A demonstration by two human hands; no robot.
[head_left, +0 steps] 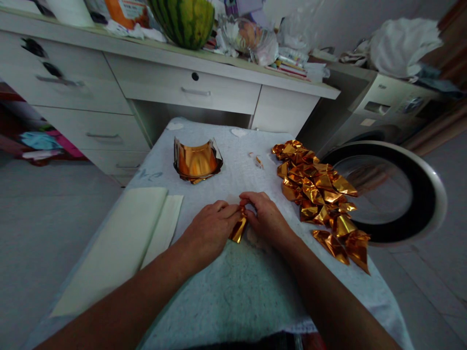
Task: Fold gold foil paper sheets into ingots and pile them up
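Observation:
A small piece of shiny gold foil (239, 229) lies between my two hands near the middle of the cloth-covered table (233, 301). My left hand (213, 226) has its fingers closed on the foil's upper left side. From the right, my right hand (264, 214) pinches the top end of the same piece. Part of the foil is hidden under the fingers. Behind my left hand stands a curved stack of gold foil sheets (197, 161). Many folded gold foil pieces (317, 187) form a heap to the right.
Pale paper sheets (113, 243) lie at the table's left. Small bits (258, 161) rest behind my hands. Beyond are a white drawer desk (219, 92) with a watermelon (184, 22) and clutter, and a washing machine with its round door (404, 194) open beside the table.

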